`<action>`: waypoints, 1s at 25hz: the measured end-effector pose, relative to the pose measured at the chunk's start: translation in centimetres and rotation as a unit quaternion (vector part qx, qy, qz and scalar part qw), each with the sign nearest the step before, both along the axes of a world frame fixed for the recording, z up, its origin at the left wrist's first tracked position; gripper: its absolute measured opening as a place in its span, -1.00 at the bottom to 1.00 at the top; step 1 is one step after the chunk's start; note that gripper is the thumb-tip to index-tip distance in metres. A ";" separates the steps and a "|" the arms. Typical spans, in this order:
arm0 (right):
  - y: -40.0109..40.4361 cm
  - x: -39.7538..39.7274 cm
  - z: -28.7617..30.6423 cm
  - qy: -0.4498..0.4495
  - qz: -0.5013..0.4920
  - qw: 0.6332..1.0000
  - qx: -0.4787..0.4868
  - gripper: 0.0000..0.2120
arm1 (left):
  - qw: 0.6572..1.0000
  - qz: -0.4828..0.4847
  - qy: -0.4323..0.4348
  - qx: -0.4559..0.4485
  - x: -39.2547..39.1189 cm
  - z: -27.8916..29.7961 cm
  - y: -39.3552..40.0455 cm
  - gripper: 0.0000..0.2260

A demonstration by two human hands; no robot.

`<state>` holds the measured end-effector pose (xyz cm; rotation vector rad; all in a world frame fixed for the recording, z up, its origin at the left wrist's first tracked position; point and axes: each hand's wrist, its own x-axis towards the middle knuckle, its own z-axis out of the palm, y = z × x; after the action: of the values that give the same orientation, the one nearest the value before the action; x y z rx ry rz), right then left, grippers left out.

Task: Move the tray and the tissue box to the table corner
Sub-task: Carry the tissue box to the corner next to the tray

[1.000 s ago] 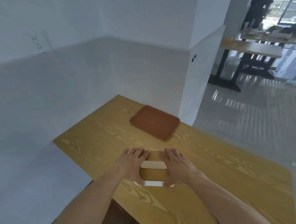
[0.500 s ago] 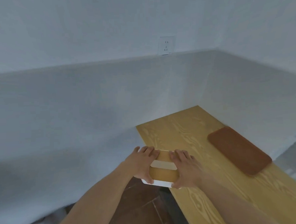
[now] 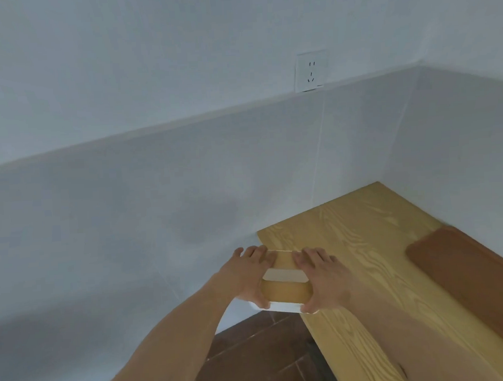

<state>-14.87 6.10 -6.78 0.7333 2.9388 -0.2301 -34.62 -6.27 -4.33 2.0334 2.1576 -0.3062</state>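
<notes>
A tissue box [image 3: 286, 287] with a wood-coloured top and white slot and base sits at the left edge of the wooden table [image 3: 355, 243], close to the corner by the wall. My left hand [image 3: 246, 273] grips its left end and my right hand [image 3: 322, 277] grips its right end. The box's sides are hidden under my fingers. A flat brown tray [image 3: 467, 278] lies on the table at the right, along the right wall, apart from the box and partly cut off by the frame edge.
White walls meet the table on its far and right sides. A wall socket [image 3: 310, 70] sits above a ledge on the far wall. Dark brown floor tiles [image 3: 259, 356] show below the table's left edge.
The view has swung left and both hands have carried the tissue box leftward to the table's left edge near the wall. The tray lies still.
</notes>
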 end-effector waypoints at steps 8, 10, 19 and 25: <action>9.6 1.4 0.6 0.002 -0.086 0.996 -0.018 0.17 | 0.997 -0.083 -0.008 -0.005 -0.4 0.9 13.3 0.04; 11.0 2.9 0.6 0.003 -0.123 0.992 -0.019 0.17 | 0.993 -0.115 -0.008 -0.004 0.7 0.9 16.3 0.05; 14.8 9.9 -1.4 -0.013 -0.293 0.955 -0.040 0.19 | 0.959 -0.281 0.010 -0.036 6.9 -2.2 28.3 0.08; 17.7 10.1 -3.4 -0.026 -0.387 0.919 -0.067 0.22 | 0.926 -0.372 0.021 -0.057 8.0 -5.0 36.0 0.10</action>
<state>-4.80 23.85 -10.23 1.7975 2.3880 -0.4501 -26.65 29.73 -9.38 2.6987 1.2459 -0.5449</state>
